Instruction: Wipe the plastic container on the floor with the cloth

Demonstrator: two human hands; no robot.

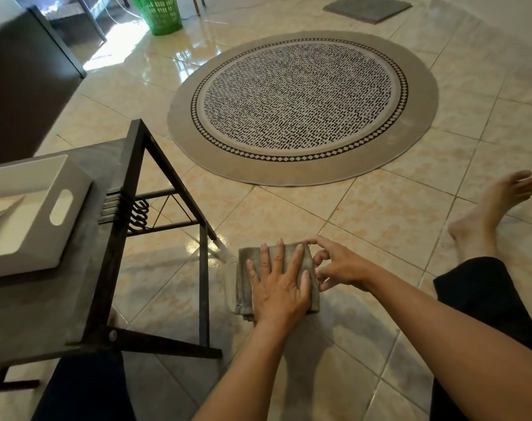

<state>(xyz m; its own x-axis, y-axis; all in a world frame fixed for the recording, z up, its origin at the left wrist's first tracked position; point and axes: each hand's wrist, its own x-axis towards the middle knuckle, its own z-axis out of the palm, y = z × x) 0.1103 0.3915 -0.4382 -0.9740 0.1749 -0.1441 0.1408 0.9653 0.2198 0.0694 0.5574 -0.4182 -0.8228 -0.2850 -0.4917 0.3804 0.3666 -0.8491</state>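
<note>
A folded grey-brown cloth (243,278) lies on the tiled floor in front of me. My left hand (278,285) rests flat on top of it, palm down with the fingers spread. My right hand (339,265) is at the cloth's right edge, index finger on the far right corner and the other fingers curled against the side. I cannot tell whether they pinch the fabric. A white plastic container (62,208) with a cut-out handle sits on the low dark table at the left, apart from both hands.
The low table (119,189) has a black metal frame whose legs stand just left of the cloth. A round patterned rug (301,107) lies ahead. My legs in dark trousers (483,299) flank the cloth, with a bare foot (489,208) at right. A green basket (160,13) stands far back.
</note>
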